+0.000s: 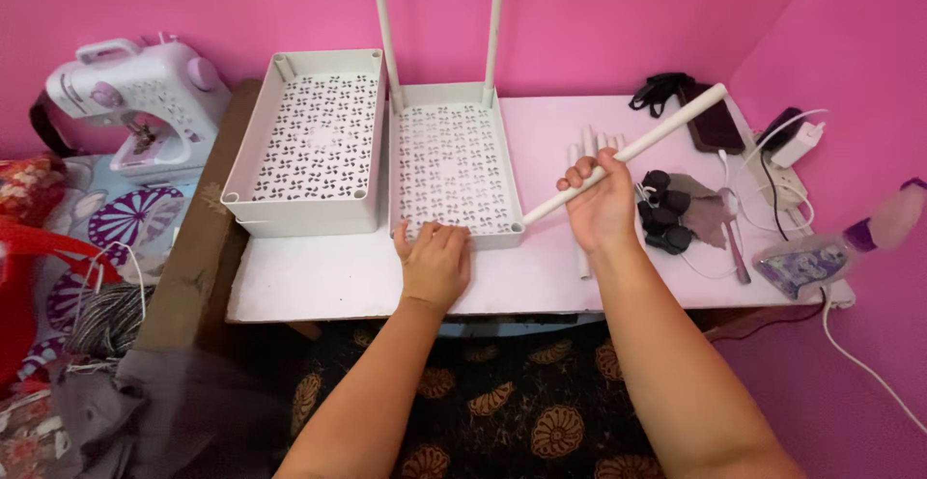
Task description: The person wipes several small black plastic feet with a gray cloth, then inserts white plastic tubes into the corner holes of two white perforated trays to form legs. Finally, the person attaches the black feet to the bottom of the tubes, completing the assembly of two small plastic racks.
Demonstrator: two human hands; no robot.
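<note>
Right hand (601, 211) grips white rod (666, 131), axis near-left to far-right, low end at tray (449, 165) near-right corner; left hand (435, 262) flat on the tray's near rim, holding nothing.

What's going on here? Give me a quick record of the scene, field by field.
left hand: flat on front rim of the near tray
right hand: grips a white tube, its low end at the tray's front right corner
tray posts: two tubes upright in the back corners
second tray: to the left, no tubes
spare tubes: lying behind the right hand
wheels: black, right of the hand
table: white
sewing machine: far left
</note>
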